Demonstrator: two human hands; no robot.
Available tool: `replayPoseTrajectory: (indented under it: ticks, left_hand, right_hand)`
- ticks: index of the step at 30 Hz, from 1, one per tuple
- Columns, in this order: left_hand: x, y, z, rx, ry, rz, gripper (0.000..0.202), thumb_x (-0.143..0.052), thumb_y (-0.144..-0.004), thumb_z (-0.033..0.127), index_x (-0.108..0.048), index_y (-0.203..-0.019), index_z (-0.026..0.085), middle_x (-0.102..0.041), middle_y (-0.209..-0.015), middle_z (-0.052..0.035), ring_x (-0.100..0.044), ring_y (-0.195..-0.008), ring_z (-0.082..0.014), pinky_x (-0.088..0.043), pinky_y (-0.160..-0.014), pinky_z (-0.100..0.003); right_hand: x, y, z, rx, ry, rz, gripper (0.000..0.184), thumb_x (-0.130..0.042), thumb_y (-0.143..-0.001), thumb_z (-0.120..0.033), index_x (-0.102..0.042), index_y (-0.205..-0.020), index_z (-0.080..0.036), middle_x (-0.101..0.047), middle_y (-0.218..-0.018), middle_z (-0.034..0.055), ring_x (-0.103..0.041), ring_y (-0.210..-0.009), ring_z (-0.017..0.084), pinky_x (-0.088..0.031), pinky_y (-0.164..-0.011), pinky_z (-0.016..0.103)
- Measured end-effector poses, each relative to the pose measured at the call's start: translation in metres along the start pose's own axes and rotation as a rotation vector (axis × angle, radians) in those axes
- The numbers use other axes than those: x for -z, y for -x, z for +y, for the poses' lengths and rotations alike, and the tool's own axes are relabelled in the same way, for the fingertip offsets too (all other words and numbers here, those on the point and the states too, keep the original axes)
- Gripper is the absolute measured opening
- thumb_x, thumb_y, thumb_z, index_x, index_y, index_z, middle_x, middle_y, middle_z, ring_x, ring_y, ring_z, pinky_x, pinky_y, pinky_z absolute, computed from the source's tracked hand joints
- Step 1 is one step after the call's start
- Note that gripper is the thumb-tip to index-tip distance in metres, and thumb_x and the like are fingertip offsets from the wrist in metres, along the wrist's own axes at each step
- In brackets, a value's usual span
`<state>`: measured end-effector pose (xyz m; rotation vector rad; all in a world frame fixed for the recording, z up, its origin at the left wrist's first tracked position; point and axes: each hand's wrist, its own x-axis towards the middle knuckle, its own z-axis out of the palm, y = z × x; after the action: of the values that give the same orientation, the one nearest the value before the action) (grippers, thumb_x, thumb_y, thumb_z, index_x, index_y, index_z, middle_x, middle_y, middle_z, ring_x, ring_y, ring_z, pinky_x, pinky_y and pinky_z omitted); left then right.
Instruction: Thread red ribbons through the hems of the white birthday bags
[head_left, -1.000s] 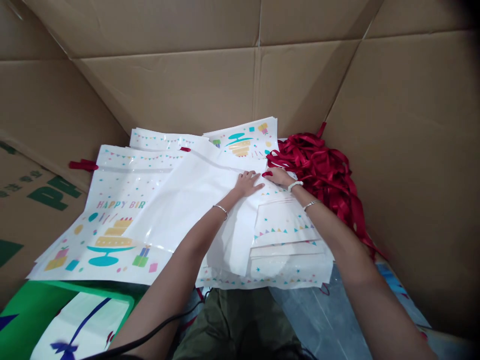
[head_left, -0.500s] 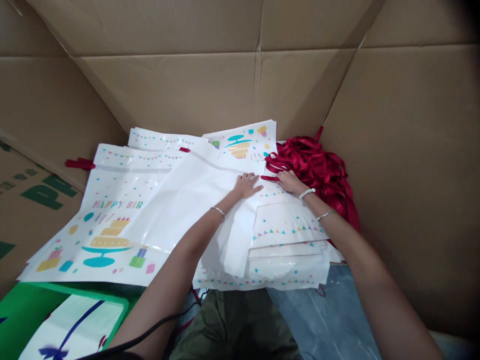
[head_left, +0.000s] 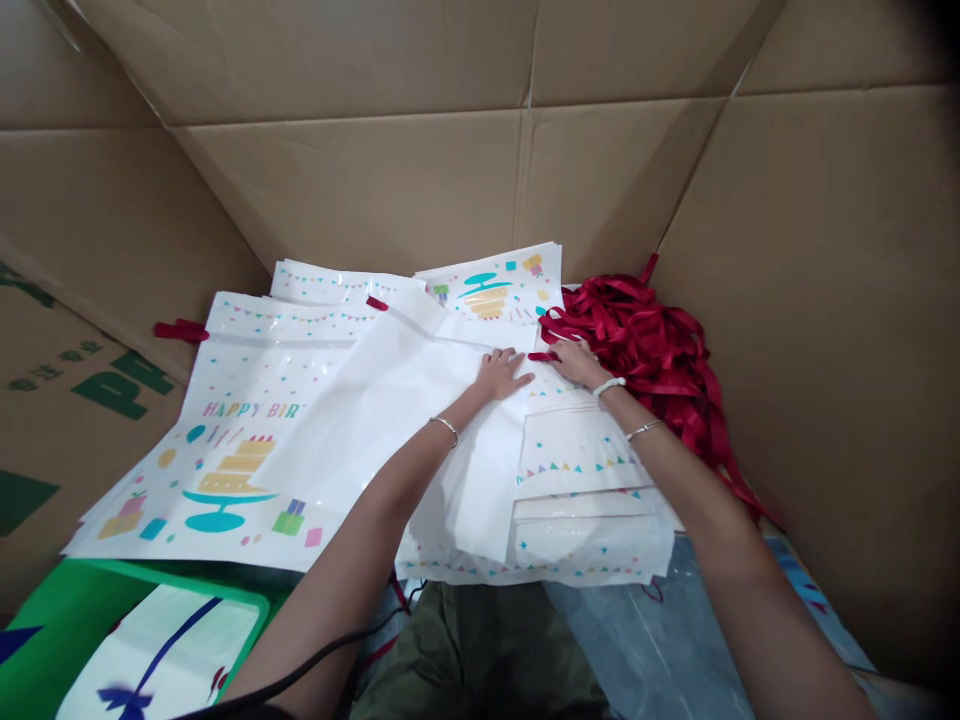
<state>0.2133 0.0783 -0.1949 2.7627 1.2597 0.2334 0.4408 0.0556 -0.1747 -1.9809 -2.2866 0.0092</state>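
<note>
Red ribbon strip [head_left: 544, 356] is the bit to look at: its tip pokes out just beside the right hand [head_left: 576, 362], and that hand has slid a little further from the left hand [head_left: 501, 375] across the pile of white plastic birthday bags [head_left: 247, 400]. Nothing looks lifted, though. Left hand's spread flat, pressing on a blank white bag [head_left: 375, 425] on top of the pile. Right hand's lying flat too, with no clear pinch, and honestly I can't tell if its fingertips touch the strip. Tangle of red ribbon handles [head_left: 645, 360] sits right of the pile, up against a cardboard box wall [head_left: 825, 300]. Green-edged printed bag [head_left: 60, 620] lies just in front of the pile on the left, with olive trousers [head_left: 480, 650] in front of the pile's middle.
</note>
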Motion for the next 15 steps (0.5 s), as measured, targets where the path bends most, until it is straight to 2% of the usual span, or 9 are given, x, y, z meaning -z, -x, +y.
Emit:
replayPoseTrajectory:
  ticks: [3,7,11,15]
  left_hand:
    - [0.001,0.0,0.0,0.001,0.006,-0.011,0.074,-0.031,-0.102,0.07,-0.044,-0.16,0.026,-0.043,-0.162,-0.0111,-0.039,-0.142,-0.0361,-0.031,-0.118,-0.051]
    - [0.001,0.0,0.002,-0.001,0.018,-0.008,0.071,-0.031,-0.102,0.069,-0.045,-0.159,0.029,-0.043,-0.162,-0.01,-0.04,-0.142,-0.0357,-0.031,-0.118,-0.051]
    - [0.001,-0.001,0.002,0.015,0.014,-0.02,0.07,-0.032,-0.101,0.07,-0.045,-0.159,0.031,-0.044,-0.161,-0.0088,-0.04,-0.141,-0.0354,-0.032,-0.117,-0.051]
    - [0.0,-0.002,0.0,0.014,0.007,-0.002,0.073,-0.032,-0.102,0.069,-0.045,-0.159,0.026,-0.045,-0.159,-0.012,-0.041,-0.14,-0.0369,-0.032,-0.117,-0.052]
  right_hand:
    - [0.007,0.02,0.029,-0.097,0.001,-0.023,0.023,-0.054,-0.099,-0.022,-0.074,-0.11,-0.016,-0.07,-0.125,0.0139,-0.06,-0.121,0.03,-0.035,-0.107,0.046]
    - [0.008,0.03,0.047,-0.108,0.062,-0.051,0.032,-0.049,-0.094,-0.007,-0.073,-0.114,-0.013,-0.07,-0.126,0.0154,-0.061,-0.121,0.029,-0.036,-0.106,0.044]
    - [0.003,0.016,0.03,-0.033,0.128,-0.036,0.035,-0.042,-0.096,-0.003,-0.072,-0.112,-0.011,-0.07,-0.125,0.0179,-0.059,-0.122,0.03,-0.037,-0.106,0.042]
    - [-0.002,-0.004,0.008,0.008,0.143,-0.011,0.035,-0.04,-0.097,-0.002,-0.073,-0.11,-0.008,-0.069,-0.124,0.0227,-0.061,-0.12,0.032,-0.038,-0.105,0.042]
